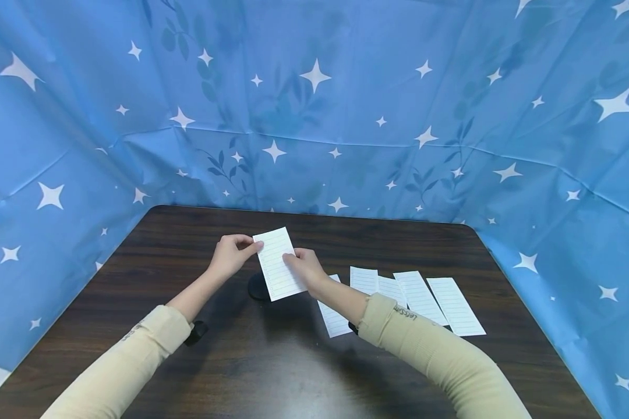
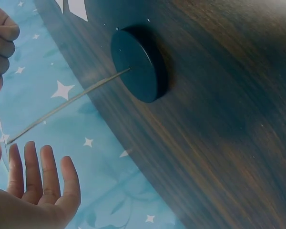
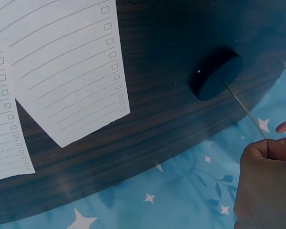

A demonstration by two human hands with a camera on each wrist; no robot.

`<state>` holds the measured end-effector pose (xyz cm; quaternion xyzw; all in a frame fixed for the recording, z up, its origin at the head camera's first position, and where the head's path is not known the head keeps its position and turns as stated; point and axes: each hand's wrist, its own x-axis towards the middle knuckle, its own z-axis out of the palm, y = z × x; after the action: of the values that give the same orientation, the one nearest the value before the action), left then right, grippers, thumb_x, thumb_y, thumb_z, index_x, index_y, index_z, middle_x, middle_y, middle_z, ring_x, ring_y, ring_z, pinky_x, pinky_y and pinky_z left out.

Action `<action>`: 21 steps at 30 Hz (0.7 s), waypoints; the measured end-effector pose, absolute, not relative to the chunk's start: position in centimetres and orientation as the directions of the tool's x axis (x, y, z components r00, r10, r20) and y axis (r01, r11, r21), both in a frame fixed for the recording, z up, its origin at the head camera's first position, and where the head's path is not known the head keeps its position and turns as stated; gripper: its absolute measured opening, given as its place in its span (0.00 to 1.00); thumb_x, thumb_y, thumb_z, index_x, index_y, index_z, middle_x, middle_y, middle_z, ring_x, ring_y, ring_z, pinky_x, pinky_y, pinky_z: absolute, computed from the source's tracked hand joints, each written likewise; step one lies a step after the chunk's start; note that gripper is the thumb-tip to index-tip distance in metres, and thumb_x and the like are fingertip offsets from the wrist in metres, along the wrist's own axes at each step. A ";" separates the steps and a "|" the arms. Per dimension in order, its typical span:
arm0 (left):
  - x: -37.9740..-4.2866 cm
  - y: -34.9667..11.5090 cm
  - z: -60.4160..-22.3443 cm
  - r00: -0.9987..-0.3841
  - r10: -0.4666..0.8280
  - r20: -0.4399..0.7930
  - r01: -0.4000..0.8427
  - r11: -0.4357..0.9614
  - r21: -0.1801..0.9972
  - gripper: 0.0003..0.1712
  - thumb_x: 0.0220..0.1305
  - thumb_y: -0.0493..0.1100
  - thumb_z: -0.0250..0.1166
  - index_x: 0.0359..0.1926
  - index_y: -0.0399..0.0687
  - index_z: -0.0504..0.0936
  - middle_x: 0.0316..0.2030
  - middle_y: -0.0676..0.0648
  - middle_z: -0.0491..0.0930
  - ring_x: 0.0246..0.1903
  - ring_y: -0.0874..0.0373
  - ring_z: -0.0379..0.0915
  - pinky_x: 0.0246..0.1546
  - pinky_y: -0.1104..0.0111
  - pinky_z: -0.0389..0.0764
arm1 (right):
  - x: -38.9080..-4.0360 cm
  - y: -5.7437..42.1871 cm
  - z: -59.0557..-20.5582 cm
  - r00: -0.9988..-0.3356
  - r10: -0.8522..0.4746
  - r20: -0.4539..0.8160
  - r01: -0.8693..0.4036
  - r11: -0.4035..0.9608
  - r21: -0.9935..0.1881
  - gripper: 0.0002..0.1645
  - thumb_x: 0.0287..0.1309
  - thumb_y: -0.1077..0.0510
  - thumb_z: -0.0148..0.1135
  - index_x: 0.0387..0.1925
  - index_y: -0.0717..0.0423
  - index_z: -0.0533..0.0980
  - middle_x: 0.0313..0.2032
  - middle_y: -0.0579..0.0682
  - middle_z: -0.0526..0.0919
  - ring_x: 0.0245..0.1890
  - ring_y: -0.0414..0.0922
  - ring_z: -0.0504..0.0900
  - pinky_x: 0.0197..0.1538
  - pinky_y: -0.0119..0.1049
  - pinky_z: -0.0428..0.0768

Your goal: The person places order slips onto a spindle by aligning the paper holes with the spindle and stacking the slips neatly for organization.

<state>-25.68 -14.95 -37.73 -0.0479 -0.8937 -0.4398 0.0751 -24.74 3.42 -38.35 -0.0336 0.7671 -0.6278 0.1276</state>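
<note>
A white lined checklist sheet (image 1: 279, 267) is held up above the table by both hands. My left hand (image 1: 232, 255) pinches its upper left edge, thumb on the front; in the left wrist view that hand's fingers (image 2: 48, 171) extend behind the paper. My right hand (image 1: 306, 269) grips the right edge, its thumb on the printed face. Behind the sheet stands a paper spike with a round black base (image 2: 143, 64) and a thin metal rod (image 2: 69, 102). The rod's tip comes up close to the back of the sheet; whether it touches, I cannot tell.
Several more lined sheets lie to the right on the dark wooden table (image 1: 204, 361), among them a rightmost sheet (image 1: 457, 306) and one partly under my right forearm (image 1: 335, 320). A blue star-patterned cloth (image 1: 314, 116) hangs beyond the table's far edge.
</note>
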 end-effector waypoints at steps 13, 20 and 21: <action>-25.8 -14.4 -37.4 -0.988 0.000 0.152 0.122 0.599 0.792 0.17 0.63 0.42 0.62 0.42 0.29 0.82 0.41 0.33 0.82 0.34 0.48 0.74 0.29 0.71 0.72 | -24.6 3.5 -38.1 -0.964 -0.214 -0.157 0.111 0.211 -0.971 0.21 0.68 0.55 0.47 0.50 0.68 0.75 0.41 0.63 0.82 0.28 0.41 0.83 0.30 0.35 0.83; -25.5 -14.3 -37.4 -0.987 0.009 0.159 0.135 0.582 0.802 0.16 0.62 0.42 0.63 0.41 0.29 0.81 0.39 0.33 0.81 0.30 0.51 0.76 0.28 0.71 0.74 | -24.4 3.5 -38.3 -0.965 -0.210 -0.158 0.114 0.207 -0.972 0.20 0.68 0.56 0.47 0.49 0.68 0.75 0.40 0.63 0.83 0.28 0.41 0.83 0.31 0.34 0.83; -25.4 -14.3 -37.5 -0.988 0.009 0.153 0.131 0.574 0.808 0.17 0.62 0.42 0.62 0.41 0.28 0.81 0.38 0.33 0.81 0.28 0.52 0.77 0.28 0.69 0.76 | -24.4 3.5 -38.3 -0.964 -0.211 -0.163 0.119 0.206 -0.971 0.20 0.68 0.56 0.47 0.49 0.68 0.75 0.40 0.63 0.82 0.28 0.40 0.83 0.31 0.34 0.83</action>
<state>-25.43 -14.34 -37.47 -0.0394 -0.8847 -0.4597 0.0661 -24.39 3.51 -38.27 -0.0300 0.7653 -0.6294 0.1314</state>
